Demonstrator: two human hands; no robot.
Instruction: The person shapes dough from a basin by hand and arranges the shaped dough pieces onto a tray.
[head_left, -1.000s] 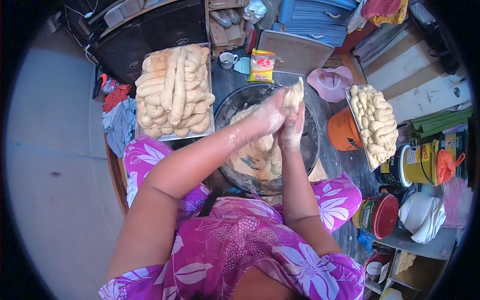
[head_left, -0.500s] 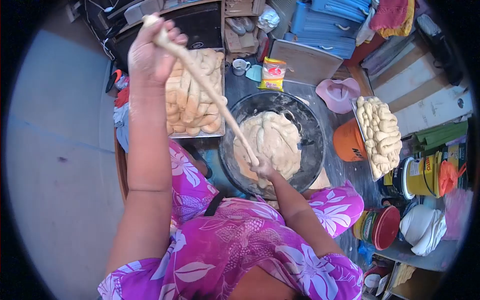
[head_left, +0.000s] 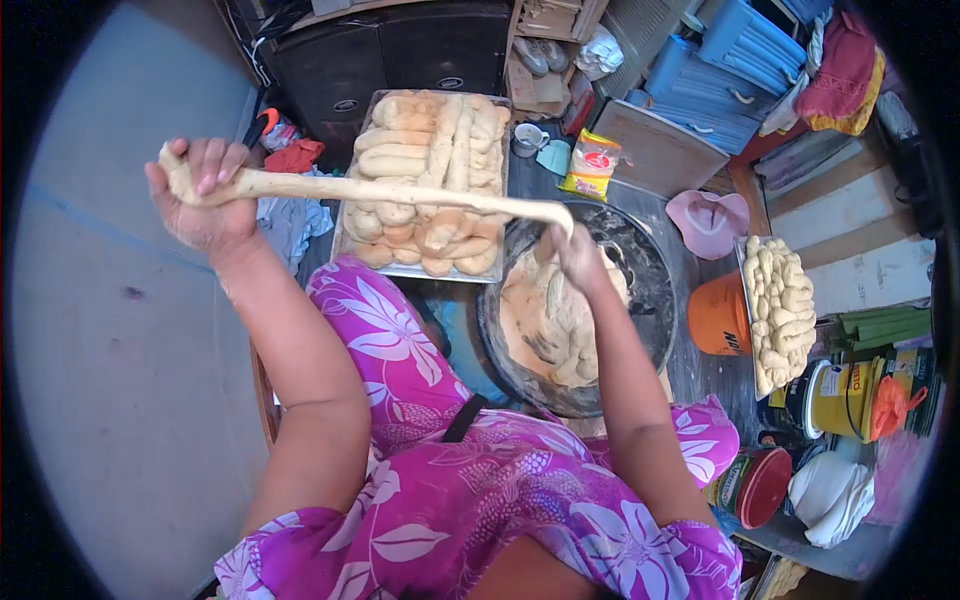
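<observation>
A long rope of dough (head_left: 390,192) stretches between my two hands, roughly level. At its thick end, my left hand (head_left: 208,200) is wrapped round the dough, out to the left of the tray. My right hand (head_left: 572,255) is closed on the other end, above the round black basin (head_left: 655,300); its fingers are slightly blurred. Inside the basin lies floury dough (head_left: 545,320), partly hidden by my right forearm. Behind the rope, a metal tray (head_left: 420,272) carries several shaped dough pieces (head_left: 400,140), some lying crosswise on others.
Right of the basin, a second tray of shaped dough (head_left: 780,315) rests against an orange bucket (head_left: 718,315). Beyond the basin are a yellow packet (head_left: 590,165), a metal mug (head_left: 528,140) and a pink cap (head_left: 708,222). Lidded tubs (head_left: 765,487) stand at the right.
My left hand has come down and left, and my right hand has risen from the dough in the basin. The dough rope went from steeply slanted to nearly level. The view has shifted left.
</observation>
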